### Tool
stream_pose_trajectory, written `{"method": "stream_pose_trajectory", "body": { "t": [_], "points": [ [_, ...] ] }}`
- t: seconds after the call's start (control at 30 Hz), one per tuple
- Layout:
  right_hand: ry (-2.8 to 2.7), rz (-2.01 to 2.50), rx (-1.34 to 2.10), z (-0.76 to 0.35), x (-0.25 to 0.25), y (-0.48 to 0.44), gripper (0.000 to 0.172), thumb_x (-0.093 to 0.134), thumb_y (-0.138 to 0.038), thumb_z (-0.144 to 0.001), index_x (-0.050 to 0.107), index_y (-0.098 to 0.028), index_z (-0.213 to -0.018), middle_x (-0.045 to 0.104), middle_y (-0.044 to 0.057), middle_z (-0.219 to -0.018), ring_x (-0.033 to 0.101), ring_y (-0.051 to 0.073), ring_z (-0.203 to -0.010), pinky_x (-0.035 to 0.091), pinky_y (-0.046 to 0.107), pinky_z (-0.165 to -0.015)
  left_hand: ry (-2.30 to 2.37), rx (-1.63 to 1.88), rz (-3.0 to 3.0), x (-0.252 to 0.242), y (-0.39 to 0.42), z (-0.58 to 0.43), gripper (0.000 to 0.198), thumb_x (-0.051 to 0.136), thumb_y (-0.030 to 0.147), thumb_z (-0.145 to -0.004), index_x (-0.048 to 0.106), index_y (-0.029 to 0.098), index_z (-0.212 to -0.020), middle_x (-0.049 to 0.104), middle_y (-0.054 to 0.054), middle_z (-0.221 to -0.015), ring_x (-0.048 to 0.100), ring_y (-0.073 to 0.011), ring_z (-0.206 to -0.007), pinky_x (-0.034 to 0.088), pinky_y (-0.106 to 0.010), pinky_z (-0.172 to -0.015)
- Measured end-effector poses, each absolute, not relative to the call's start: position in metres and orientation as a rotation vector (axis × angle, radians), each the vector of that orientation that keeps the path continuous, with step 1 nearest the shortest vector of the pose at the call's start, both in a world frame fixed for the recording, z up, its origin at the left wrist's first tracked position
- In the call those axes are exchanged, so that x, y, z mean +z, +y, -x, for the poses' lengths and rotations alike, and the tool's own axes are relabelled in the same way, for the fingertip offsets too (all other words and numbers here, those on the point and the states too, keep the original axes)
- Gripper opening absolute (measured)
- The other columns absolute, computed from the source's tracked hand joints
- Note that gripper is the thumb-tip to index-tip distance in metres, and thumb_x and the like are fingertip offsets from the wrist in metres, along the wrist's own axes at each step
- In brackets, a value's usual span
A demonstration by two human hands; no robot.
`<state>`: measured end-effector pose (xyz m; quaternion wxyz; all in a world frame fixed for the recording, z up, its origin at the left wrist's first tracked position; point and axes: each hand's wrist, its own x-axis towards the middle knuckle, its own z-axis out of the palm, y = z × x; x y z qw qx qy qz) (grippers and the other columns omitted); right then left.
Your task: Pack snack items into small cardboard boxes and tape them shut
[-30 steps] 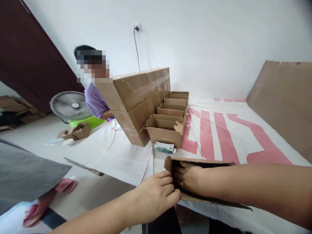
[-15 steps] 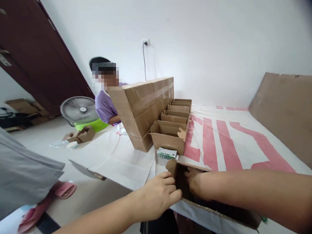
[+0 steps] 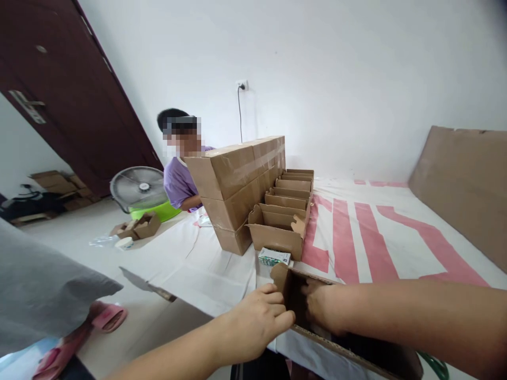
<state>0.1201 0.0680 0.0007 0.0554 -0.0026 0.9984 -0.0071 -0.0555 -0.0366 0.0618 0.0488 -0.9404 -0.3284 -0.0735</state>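
Warm cardboard brown all over, on the open carton (image 3: pixel 295 295), the row of boxes (image 3: pixel 277 237) and the stacked boxes (image 3: pixel 240 196), and there's a small box (image 3: pixel 273 257) flashing green and silvery white! Bold pinkish-red strokes (image 3: pixel 374 238) streak across the white cloth (image 3: pixel 222 277), and look at the purple shirt (image 3: pixel 177 183), the grey fan (image 3: pixel 137 187), the black cord (image 3: pixel 240 113), the pink slippers (image 3: pixel 108 318), the dark maroon door (image 3: pixel 75 89) and the white wall (image 3: pixel 356 79)!
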Motion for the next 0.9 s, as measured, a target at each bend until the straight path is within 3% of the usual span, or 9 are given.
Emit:
{"method": "stream_pose_trajectory", "body": {
  "t": [0.1,0.2,0.37,0.5,0.6,0.7,0.73,0.8,0.9],
  "points": [
    [2.979,0.097,0.294,-0.125,0.064,0.061,0.037,0.085,-0.024,-0.046,0.066,-0.024,-0.079,0.071,0.007,-0.085,0.059,0.028,-0.087,0.046,0.040,-0.083,-1.106,-0.203,2.866,0.070,-0.037,0.069,0.014,0.053,0.010,-0.079,0.047,0.021,-0.082,0.062,0.000,-0.072,0.054,-0.0178,-0.070,0.038,-0.032,-0.077],
    [3.097,0.107,0.374,-0.131,0.110,0.062,0.033,0.072,-0.017,-0.062,0.064,-0.015,-0.094,0.069,0.010,-0.090,0.059,0.025,-0.092,0.042,0.038,-0.088,-1.214,-0.200,2.825,0.083,-0.038,0.089,0.013,0.052,0.009,-0.079,0.049,0.021,-0.082,0.062,0.000,-0.074,0.055,-0.0175,-0.069,0.039,-0.031,-0.077],
    [3.487,-0.126,0.150,-0.146,0.115,0.077,0.046,0.061,-0.012,-0.065,0.057,-0.015,-0.111,0.066,0.012,-0.115,0.054,0.029,-0.114,0.034,0.047,-0.101,-1.336,-0.195,2.685,0.101,-0.036,0.123,0.023,0.043,0.001,-0.083,0.055,0.021,-0.085,0.062,-0.001,-0.073,0.057,-0.0174,-0.071,0.039,-0.030,-0.077],
    [3.739,-0.276,-0.107,-0.155,0.109,0.084,0.044,0.060,-0.013,-0.072,0.053,-0.016,-0.115,0.064,0.013,-0.117,0.055,0.028,-0.117,0.040,0.046,-0.101,-1.397,-0.148,2.602,0.102,-0.028,0.147,0.029,0.037,-0.003,-0.085,0.055,0.020,-0.080,0.062,-0.001,-0.072,0.058,-0.0161,-0.070,0.041,-0.029,-0.080],
    [3.769,-0.604,-0.608,-0.161,0.115,0.091,0.049,0.071,-0.029,-0.074,0.050,-0.017,-0.116,0.065,0.014,-0.114,0.062,0.028,-0.107,0.050,0.045,-0.091,-1.549,-0.071,2.551,0.100,-0.022,0.158,0.023,0.045,0.002,-0.084,0.055,0.019,-0.072,0.062,-0.001,-0.070,0.059,-0.0171,-0.070,0.043,-0.029,-0.075],
    [3.447,-1.197,-1.487,-0.162,0.121,0.107,0.063,0.081,-0.044,-0.066,0.050,-0.020,-0.117,0.068,0.010,-0.110,0.067,0.027,-0.096,0.056,0.039,-0.077,-1.767,-0.049,2.623,0.110,-0.012,0.161,0.007,0.061,0.019,-0.080,0.060,0.019,-0.074,0.066,-0.002,-0.075,0.062,-0.0187,-0.071,0.044,-0.027,-0.066],
    [3.305,-1.339,-1.781,-0.161,0.122,0.115,0.065,0.081,-0.046,-0.065,0.051,-0.021,-0.117,0.069,0.009,-0.111,0.067,0.027,-0.097,0.056,0.039,-0.077,-1.839,-0.094,2.678,0.117,-0.007,0.160,0.010,0.064,0.029,-0.080,0.062,0.019,-0.078,0.067,-0.002,-0.078,0.063,-0.0188,-0.073,0.044,-0.026,-0.065],
    [3.061,-1.460,-2.284,-0.155,0.123,0.132,0.065,0.081,-0.048,-0.065,0.053,-0.022,-0.118,0.069,0.009,-0.114,0.066,0.028,-0.102,0.056,0.039,-0.081,-1.979,-0.334,2.755,0.133,0.011,0.153,0.028,0.061,0.047,-0.083,0.064,0.019,-0.088,0.068,-0.002,-0.083,0.063,-0.0189,-0.076,0.046,-0.027,-0.067],
    [2.752,-1.545,-2.716,-0.142,0.122,0.156,0.063,0.081,-0.051,-0.063,0.059,-0.022,-0.115,0.072,0.007,-0.110,0.068,0.027,-0.097,0.056,0.037,-0.077,-2.088,-1.074,2.656,0.150,0.053,0.134,0.042,0.059,0.056,-0.082,0.061,0.020,-0.103,0.068,-0.004,-0.097,0.063,-0.0239,-0.092,0.048,-0.037,-0.085]
  ]
}}
